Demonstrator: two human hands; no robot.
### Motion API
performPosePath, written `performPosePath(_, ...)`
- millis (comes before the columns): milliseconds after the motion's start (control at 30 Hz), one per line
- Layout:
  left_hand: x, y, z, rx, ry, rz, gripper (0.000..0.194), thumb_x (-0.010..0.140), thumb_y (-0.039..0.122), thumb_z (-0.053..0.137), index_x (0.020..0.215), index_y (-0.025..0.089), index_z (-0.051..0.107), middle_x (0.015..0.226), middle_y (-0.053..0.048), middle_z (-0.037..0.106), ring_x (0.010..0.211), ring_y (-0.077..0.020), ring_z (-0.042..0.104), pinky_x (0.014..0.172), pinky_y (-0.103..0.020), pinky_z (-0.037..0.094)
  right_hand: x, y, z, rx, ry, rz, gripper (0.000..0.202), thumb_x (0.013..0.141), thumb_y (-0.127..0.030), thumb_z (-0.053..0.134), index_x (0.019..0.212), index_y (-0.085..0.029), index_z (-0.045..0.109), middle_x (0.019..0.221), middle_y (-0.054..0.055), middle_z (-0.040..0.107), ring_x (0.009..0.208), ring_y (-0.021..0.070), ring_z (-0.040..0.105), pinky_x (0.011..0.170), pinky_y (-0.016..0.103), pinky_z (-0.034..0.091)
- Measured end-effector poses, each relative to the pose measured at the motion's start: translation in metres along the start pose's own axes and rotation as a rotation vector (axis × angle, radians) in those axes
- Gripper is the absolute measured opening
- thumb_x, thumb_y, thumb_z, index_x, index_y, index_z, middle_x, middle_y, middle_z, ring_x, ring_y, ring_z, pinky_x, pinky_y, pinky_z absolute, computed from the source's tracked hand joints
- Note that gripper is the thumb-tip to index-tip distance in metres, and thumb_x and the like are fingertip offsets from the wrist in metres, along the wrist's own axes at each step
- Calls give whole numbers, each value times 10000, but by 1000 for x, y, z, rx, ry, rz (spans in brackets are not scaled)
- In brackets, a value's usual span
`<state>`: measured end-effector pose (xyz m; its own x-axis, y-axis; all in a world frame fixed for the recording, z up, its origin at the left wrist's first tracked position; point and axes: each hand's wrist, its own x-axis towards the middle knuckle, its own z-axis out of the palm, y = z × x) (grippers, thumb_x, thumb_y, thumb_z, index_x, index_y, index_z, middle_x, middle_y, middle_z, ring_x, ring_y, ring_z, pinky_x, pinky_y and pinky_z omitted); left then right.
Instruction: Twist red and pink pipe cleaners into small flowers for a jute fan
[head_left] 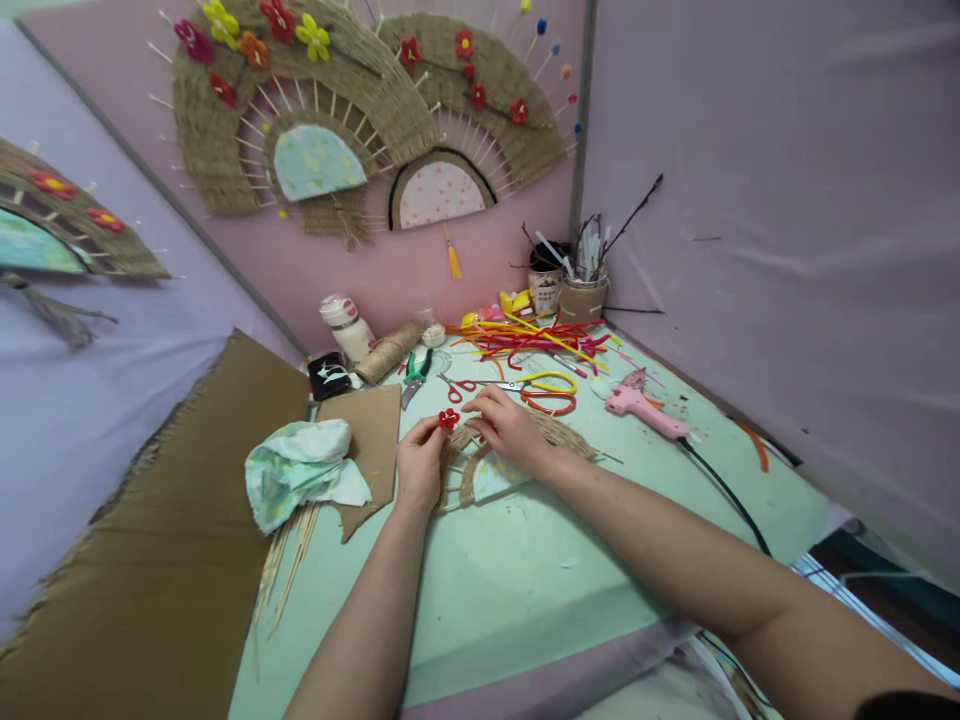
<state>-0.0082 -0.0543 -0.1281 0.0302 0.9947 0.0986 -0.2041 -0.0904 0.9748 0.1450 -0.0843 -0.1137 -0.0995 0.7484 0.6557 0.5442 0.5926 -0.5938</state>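
A small red flower (448,419) with a pale centre is pinched between the thumb and fingers of my left hand (420,462). Just to its right hovers my right hand (510,432), its bent fingertips apart and pointing at the flower, with nothing visible between them. Beneath both hands lies a woven twine fan (562,432) with thin sticks and a pale patterned half-circle (495,476); my right hand and wrist hide part of it.
Behind my hands lie red-handled scissors (459,388), larger scissors (551,383), green pliers (416,375) and colourful pipe cleaners (517,342). A pink glue gun (645,408) with a black cord rests right. Crumpled cloth (300,470), cardboard (371,430) and thin sticks (292,560) lie left.
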Motion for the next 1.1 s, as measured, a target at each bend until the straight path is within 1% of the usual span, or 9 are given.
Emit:
performPosePath(133, 0, 1, 0, 14, -12, 17, 189, 628, 279, 727, 776, 167, 690, 776, -7, 632, 698, -110, 541, 647, -216, 417, 1, -1, 1, 59, 26, 37, 129, 879, -232, 505, 956, -190, 600, 913, 59, 559, 885, 172, 542, 784, 295, 436)
performPosePath(200, 0, 2, 0, 57, -34, 42, 173, 652, 273, 705, 789, 170, 685, 797, -12, 636, 731, -124, 554, 687, -236, 432, 1, -2, 2, 106, 40, 87, 130, 883, -245, 499, 938, -187, 601, 889, 50, 582, 867, 163, 547, 784, 287, 430)
performPosePath(333, -2, 5, -2, 293, -96, 193, 103, 711, 220, 620, 777, 179, 687, 805, -26, 645, 789, -154, 570, 756, -271, 436, 4, -3, 2, 218, -12, 236, 167, 883, -273, 479, 876, -177, 614, 847, 30, 624, 816, 146, 562, 740, 258, 429)
performPosePath(433, -4, 7, -2, 477, -151, 287, 124, 724, 177, 579, 748, 193, 699, 796, -32, 652, 792, -163, 574, 760, -275, 429, 7, -2, 0, 274, -72, 298, 166, 851, -270, 510, 822, -161, 631, 814, 27, 630, 788, 141, 563, 707, 246, 434)
performPosePath(500, -4, 7, -3, 521, -176, 300, 144, 723, 160, 569, 747, 202, 705, 794, -34, 655, 788, -165, 575, 752, -278, 429, 8, -2, 0, 312, -108, 312, 143, 825, -248, 533, 810, -155, 641, 810, 27, 631, 771, 137, 563, 694, 242, 438)
performPosePath(633, -3, 7, -3, 540, -207, 275, 159, 718, 155, 569, 737, 219, 713, 783, -30, 655, 774, -167, 572, 731, -277, 430, 8, 0, 0, 403, -169, 368, 130, 797, -231, 545, 771, -150, 643, 776, 22, 630, 720, 126, 559, 652, 229, 448)
performPosePath(833, -1, 6, -6, 589, -252, 318, 160, 719, 149, 580, 740, 225, 719, 758, -31, 648, 735, -161, 572, 697, -275, 428, 7, 2, 1, 661, -255, 598, 191, 745, -336, 592, 746, -145, 597, 662, -6, 566, 616, 124, 543, 543, 232, 476)
performPosePath(933, -1, 6, -7, 613, -267, 334, 179, 727, 136, 567, 753, 226, 719, 762, -30, 645, 737, -158, 572, 694, -272, 428, 7, 3, 1, 640, -276, 592, 213, 749, -352, 586, 743, -139, 593, 660, -5, 559, 607, 123, 536, 539, 232, 463)
performPosePath(1100, -2, 5, -7, 632, -281, 344, 199, 725, 119, 554, 759, 224, 719, 773, -31, 649, 744, -157, 576, 707, -274, 431, 8, 5, 1, 454, -272, 451, 162, 782, -283, 545, 719, -141, 593, 673, -5, 575, 634, 113, 513, 587, 219, 418)
